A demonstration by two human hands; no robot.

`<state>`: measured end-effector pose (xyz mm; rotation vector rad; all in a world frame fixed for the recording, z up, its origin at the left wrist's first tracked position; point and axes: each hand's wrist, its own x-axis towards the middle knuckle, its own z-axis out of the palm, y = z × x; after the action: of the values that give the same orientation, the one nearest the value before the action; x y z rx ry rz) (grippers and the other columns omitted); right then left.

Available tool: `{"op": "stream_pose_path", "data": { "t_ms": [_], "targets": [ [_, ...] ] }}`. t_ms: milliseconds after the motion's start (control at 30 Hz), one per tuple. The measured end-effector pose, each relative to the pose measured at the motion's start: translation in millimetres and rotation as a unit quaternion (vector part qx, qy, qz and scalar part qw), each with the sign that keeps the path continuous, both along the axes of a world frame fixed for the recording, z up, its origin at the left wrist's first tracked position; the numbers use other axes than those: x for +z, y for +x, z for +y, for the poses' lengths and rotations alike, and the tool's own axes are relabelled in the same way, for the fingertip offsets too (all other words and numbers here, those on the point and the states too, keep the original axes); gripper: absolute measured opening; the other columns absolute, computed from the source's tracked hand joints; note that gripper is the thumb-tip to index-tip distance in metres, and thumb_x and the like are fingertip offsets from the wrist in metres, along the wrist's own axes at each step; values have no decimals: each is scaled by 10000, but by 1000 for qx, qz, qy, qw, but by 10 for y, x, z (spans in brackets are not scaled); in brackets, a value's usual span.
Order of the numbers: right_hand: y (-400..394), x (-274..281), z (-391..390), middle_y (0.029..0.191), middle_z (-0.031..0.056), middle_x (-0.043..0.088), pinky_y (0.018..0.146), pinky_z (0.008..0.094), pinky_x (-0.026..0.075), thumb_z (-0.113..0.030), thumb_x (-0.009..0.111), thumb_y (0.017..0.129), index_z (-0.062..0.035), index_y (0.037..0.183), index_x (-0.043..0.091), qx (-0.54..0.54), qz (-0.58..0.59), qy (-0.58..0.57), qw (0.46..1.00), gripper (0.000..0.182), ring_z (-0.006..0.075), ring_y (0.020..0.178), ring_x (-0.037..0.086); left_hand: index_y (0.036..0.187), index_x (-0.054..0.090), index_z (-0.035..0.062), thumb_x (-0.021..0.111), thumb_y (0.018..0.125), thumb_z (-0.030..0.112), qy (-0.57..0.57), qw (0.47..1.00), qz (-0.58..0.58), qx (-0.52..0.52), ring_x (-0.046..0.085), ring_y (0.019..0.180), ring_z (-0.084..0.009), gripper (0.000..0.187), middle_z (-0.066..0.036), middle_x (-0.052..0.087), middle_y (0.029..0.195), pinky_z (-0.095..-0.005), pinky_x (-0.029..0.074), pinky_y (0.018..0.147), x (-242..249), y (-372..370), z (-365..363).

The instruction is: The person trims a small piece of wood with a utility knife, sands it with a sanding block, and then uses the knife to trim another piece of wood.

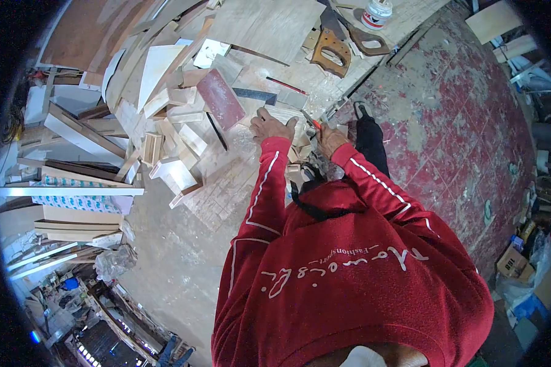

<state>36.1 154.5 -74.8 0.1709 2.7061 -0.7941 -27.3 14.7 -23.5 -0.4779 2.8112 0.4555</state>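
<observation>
My left hand [272,127] lies on the work surface with its fingers spread, right at a pale strip of wood [283,114]. My right hand [331,140] is closed around a slim tool with a grey metal blade and an orange part [315,124], its tip pointing at the strip's end. Beyond the left hand are a dark flat metal bar [254,95] and a red pencil [286,85]. A dark red rectangular sheet [220,99] rests to the left, with a thin black stick [217,131] beside it.
Two handsaws with wooden handles [332,54] lie at the back right near a white jar [376,14]. Small wood offcuts [177,175] clutter the left side. A large plywood sheet [266,27] covers the back. Stacked boards [79,208] stand farther left; red floor [447,134] stretches right.
</observation>
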Motion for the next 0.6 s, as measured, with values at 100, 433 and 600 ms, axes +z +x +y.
{"op": "stream_pose_path", "data": {
  "t_ms": [100,433,600],
  "targets": [
    [-14,-54,-15,757,272,592,687,478,466,-280,473,825,22,964,487,-2,-12,1,1000,333,389,756,601,1215,243,82,756,596,412,30,999,-16,6,356,1110,-354,869,-203,358,1138,-546,348,847,9,-11,4],
    [15,-627,-45,598,227,561,526,489,441,-219,442,845,12,913,484,61,141,68,986,245,398,575,574,1201,239,94,745,612,426,-13,999,-37,1,383,1103,-362,845,-209,366,1144,-573,319,853,11,-72,48],
    [-67,74,-11,668,249,578,615,476,452,-238,438,836,21,898,497,-2,15,2,1000,273,402,651,585,1134,316,62,745,605,439,-43,999,13,-18,409,1112,-320,779,-167,410,1140,-530,341,862,22,-10,-21]
  ]
}}
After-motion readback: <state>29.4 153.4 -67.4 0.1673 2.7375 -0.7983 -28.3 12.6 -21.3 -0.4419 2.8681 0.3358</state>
